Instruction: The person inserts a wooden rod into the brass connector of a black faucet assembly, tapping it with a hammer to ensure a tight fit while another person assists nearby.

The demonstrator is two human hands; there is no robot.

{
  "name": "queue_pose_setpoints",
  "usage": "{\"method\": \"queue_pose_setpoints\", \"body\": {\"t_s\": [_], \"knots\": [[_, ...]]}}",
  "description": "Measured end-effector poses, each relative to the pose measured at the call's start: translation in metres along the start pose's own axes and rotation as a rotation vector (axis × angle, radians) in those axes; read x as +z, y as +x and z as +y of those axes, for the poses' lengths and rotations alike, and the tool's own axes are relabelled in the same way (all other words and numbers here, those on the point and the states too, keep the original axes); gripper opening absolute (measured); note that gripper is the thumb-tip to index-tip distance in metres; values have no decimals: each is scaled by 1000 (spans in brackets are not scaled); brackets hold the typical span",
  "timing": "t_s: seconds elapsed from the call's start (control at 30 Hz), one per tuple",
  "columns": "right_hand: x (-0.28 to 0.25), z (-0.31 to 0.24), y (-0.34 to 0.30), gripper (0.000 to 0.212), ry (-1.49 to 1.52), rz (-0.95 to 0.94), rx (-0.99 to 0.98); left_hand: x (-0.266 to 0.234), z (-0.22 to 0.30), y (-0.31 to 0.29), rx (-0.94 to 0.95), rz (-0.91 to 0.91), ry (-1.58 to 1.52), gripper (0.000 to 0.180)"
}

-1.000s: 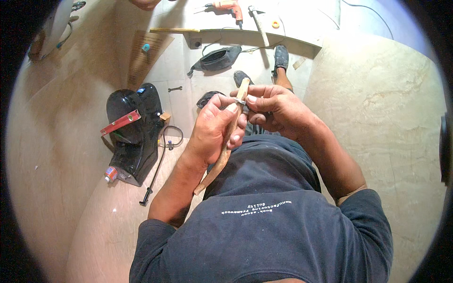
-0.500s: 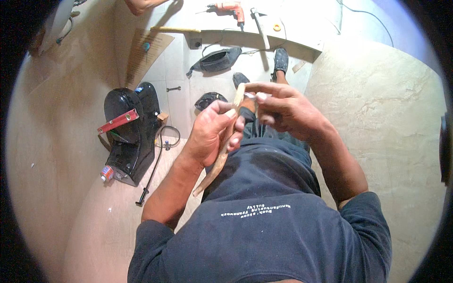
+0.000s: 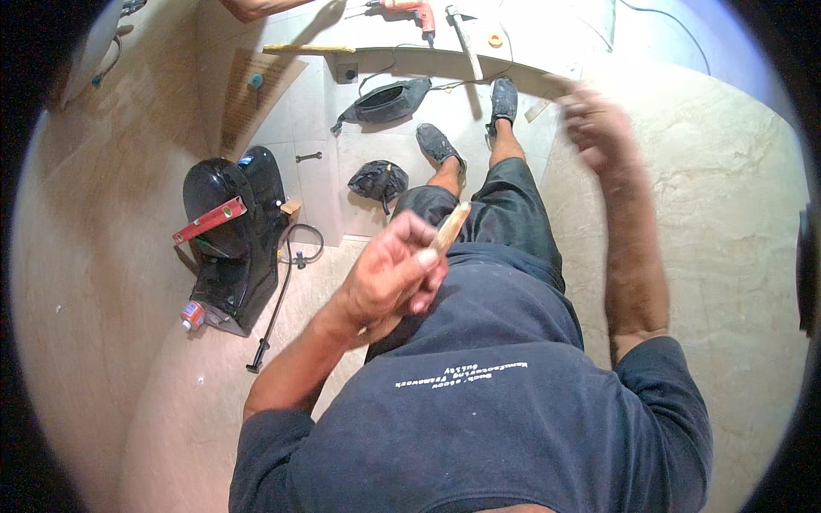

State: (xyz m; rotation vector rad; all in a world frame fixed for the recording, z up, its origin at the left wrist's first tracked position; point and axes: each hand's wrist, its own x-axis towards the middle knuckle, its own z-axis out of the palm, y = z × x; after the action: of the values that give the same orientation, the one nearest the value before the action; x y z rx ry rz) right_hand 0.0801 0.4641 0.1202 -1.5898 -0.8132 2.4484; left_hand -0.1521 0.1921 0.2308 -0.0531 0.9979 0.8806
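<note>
My left hand (image 3: 395,275) is closed around a thin strip of wood (image 3: 451,229), held in front of my waist. Its pale, cut-looking upper end sticks out past my thumb, and the fingers and palm hide much of the rest. Off to the right and farther forward, my right hand (image 3: 600,132) is stretched out over the floor, apart from the wood. Motion blur smears its fingers, so whether they hold anything does not show.
At left a black toilet (image 3: 256,274) lies with a red spirit level (image 3: 209,220) on it; a bottle (image 3: 193,315) and hose (image 3: 275,316) are close by. Ahead are a wrench (image 3: 309,156), black waist bag (image 3: 386,103), hammer (image 3: 466,43) and red drill (image 3: 415,13). Another person's arm (image 3: 256,7) shows at top.
My right hand has left the wood's upper end and swung forward and to the right. My left hand has lowered slightly, still gripping the strip, which now tilts more to the right.
</note>
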Motion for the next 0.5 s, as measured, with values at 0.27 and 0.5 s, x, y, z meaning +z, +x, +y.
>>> {"method": "queue_pose_setpoints", "body": {"t_s": [0.27, 0.5], "knots": [[110, 30, -49, 44, -111, -444, 237, -10, 8, 40, 60, 266, -96, 19], [114, 34, -47, 47, 3, -403, 321, 3, 9, 43, 75, 194, 14, 16]]}}
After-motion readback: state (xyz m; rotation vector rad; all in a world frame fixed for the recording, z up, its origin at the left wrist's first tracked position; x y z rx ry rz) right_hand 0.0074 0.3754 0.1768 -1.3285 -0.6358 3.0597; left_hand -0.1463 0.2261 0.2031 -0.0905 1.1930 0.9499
